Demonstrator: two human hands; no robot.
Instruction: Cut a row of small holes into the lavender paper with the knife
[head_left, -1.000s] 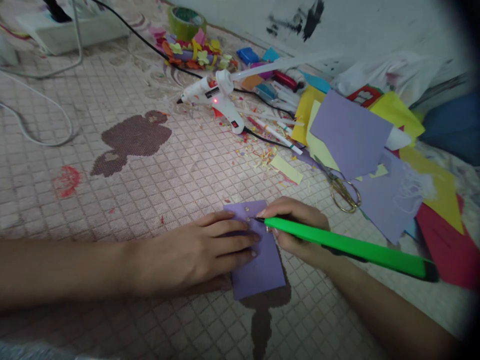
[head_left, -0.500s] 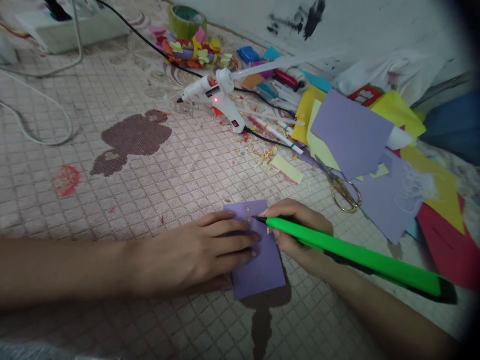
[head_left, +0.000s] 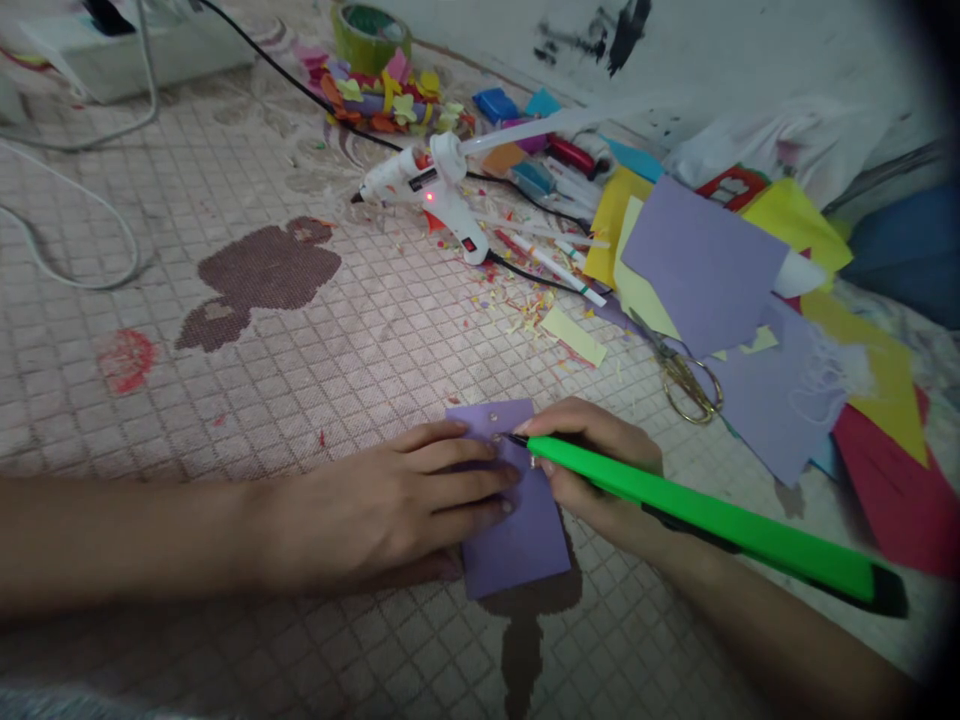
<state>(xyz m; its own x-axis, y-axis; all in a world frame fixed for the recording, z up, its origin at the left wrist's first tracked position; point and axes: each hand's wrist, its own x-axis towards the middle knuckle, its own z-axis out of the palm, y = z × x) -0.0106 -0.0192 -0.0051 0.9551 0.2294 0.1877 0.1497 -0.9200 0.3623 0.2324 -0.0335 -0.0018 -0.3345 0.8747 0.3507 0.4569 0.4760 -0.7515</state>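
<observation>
Left hand (head_left: 375,510): flattened, palm down, fingers slightly apart over the small purple card (head_left: 514,550), which lies on checked cloth (head_left: 300,400). Right hand (head_left: 611,432): gripping a green pen-like tool (head_left: 697,510), black tip over the card's upper part; contact seems likely, too dim to confirm. Glue gun (head_left: 450,215), red light lit, beyond card. Scissors (head_left: 673,368) to the right, near purple sheets (head_left: 705,260).

We cannot see the part of the purple card (head_left: 517,555) under the left hand (head_left: 367,505), nor tell whether the green tool (head_left: 697,505) touches it. The top edge cuts off the power strip (head_left: 172,68); the label (head_left: 423,180) on the glue gun (head_left: 452,215) is too small to read.
</observation>
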